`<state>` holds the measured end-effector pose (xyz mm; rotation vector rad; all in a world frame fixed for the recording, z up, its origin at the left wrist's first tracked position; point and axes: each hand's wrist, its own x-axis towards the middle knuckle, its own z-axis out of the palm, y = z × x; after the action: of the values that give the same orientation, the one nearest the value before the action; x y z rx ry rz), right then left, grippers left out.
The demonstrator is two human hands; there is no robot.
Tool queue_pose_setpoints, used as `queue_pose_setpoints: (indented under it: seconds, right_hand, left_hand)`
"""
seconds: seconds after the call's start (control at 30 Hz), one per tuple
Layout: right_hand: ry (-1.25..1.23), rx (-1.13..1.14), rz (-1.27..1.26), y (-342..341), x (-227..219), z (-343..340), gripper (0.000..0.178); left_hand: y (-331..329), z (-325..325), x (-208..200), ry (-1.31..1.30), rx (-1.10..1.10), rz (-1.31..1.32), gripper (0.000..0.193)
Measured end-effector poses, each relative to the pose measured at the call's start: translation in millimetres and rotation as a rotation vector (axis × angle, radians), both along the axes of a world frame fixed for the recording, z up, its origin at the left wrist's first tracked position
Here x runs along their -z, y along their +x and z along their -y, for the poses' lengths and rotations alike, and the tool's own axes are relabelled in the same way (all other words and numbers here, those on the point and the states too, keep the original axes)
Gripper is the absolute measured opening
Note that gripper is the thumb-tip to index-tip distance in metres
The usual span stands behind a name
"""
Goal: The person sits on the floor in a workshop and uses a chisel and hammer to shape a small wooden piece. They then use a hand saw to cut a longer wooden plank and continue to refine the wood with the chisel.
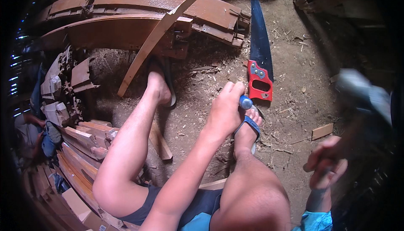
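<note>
Head view, looking straight down past my 2 knees onto a dirt floor strewn with chips. My left hand (225, 113) is wrapped tight around a tool with a blue handle (245, 102), fingers fully curled, only the rounded blue butt showing above the fist; I judge it a chisel or similar, though the blade end is hidden under the hand and I cannot tell what it bears on. The handle's long axis runs nearly upright, tipped a little toward the right, with the butt pointing up and to the right. That butt lies up and to the left from my right hand (326, 163), well apart from it. The right hand is closed around a wooden shaft, and a blurred grey mass (364, 94) hangs above it; I take it for a hammer head, but the blur keeps me from being sure. So the left hand is the 1 on the blue handle, and the right is the far hand, low at the right rim. My right foot in a blue-strapped sandal (251, 126) sits just beside the left fist, touching or nearly so. A handsaw with a red handle (261, 79) lies flat just beyond, blade pointing away. Curved brown wooden boards (126, 29) are stacked farther off.
</note>
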<state>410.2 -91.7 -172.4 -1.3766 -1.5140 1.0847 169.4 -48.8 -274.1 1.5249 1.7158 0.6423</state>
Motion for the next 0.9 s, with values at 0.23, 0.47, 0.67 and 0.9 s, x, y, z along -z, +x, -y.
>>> queue_pose_setpoints:
  seconds: [0.23, 0.47, 0.67, 0.9]
  right_hand:
    - [-0.218, 0.177, -0.257, -4, 16, 7, 0.045]
    - [-0.49, 0.044, 0.164, 3, 90, 21, 0.025]
    - [-0.341, 0.05, 0.535, 13, 142, 36, 0.032]
    - [-0.169, -0.017, 0.629, 9, 142, 38, 0.041]
  left_hand:
    - [-52, 17, 18, -0.114, -0.465, 0.649, 0.024]
    - [-99, 5, -17, -0.154, -0.435, 0.707, 0.03]
    - [-72, 19, 2, -0.227, -0.359, 0.662, 0.027]
    - [-36, 17, 9, 0.093, -0.211, 0.459, 0.031]
